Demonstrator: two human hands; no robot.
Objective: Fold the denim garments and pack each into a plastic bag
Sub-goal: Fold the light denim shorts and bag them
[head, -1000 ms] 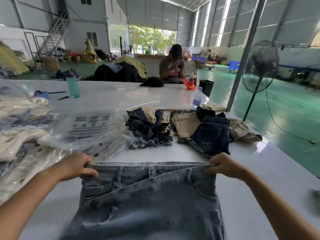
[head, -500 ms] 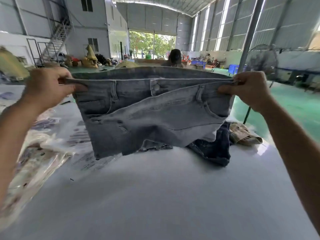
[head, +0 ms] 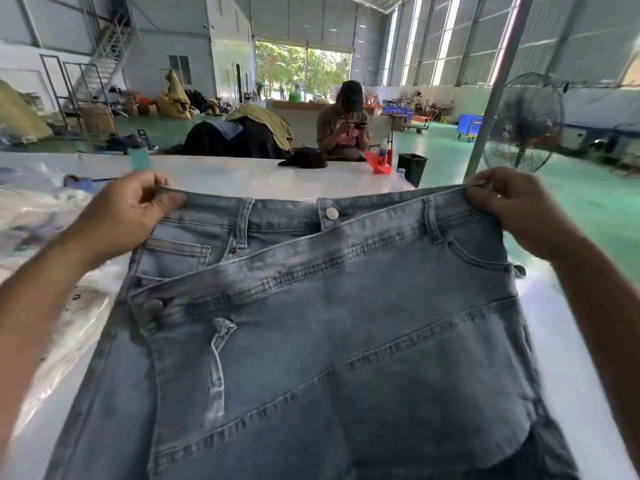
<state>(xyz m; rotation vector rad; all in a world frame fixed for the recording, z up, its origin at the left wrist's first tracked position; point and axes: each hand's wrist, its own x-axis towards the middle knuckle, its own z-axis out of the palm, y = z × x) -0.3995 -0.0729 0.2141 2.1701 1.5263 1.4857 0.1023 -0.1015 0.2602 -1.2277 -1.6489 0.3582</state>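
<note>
A light grey-blue denim skirt-short with a diagonal front flap and two metal buttons is stretched wide in front of me, filling the lower middle of the view. My left hand pinches the left end of its waistband. My right hand grips the right end. The garment hangs over the white table and hides the pile of other denim pieces behind it. Clear plastic bags, some holding packed clothes, lie on the table at the left, blurred.
A person sits at the table's far side looking at a phone. Near them are a dark cloth, a red bag and a black bin. A steel pole and a standing fan are at the right.
Both hands lifted the denim garment off the table by its waistband, raised it high, and have now brought it lower and closer, still stretched between them.
</note>
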